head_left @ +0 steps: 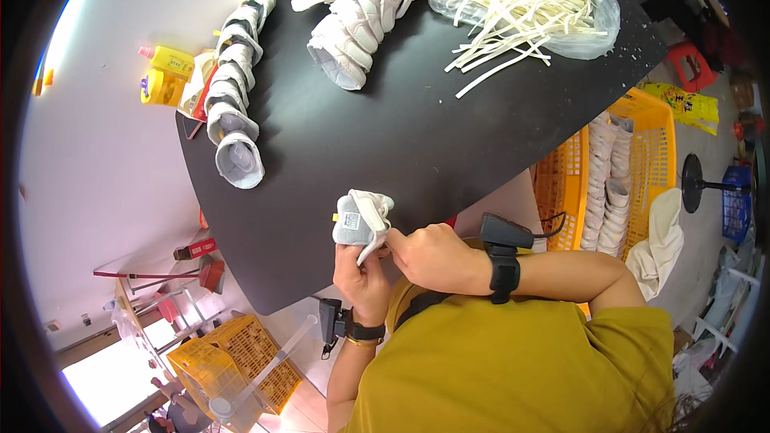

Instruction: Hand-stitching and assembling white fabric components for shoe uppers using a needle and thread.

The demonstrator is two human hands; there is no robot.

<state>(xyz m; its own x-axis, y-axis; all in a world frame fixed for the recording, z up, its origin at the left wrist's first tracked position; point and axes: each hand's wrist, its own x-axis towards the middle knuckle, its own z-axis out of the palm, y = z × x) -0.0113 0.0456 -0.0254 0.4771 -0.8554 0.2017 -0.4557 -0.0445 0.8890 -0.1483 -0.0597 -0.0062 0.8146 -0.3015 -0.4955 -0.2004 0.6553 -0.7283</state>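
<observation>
A small shoe upper (350, 223), pale grey and cream with a white label and a yellow tab, is held over the near edge of the black table. My left hand (362, 282) grips it from below, fingers closed around its lower part. Right beside it, my right hand (437, 258) is closed, knuckles up, with its fingertips at the upper's lower right edge. What those fingertips pinch is hidden. A cream strip-like flap (374, 244) hangs down from the upper between the hands.
Nested shoe uppers form a column (233, 88) on the table's left and a thicker one (361, 24) at the back. A clear bag (597, 32) spills cream strips (513, 0). Yellow bottles (164, 84) stand left. Yellow crates (654, 136) with more uppers stand at right.
</observation>
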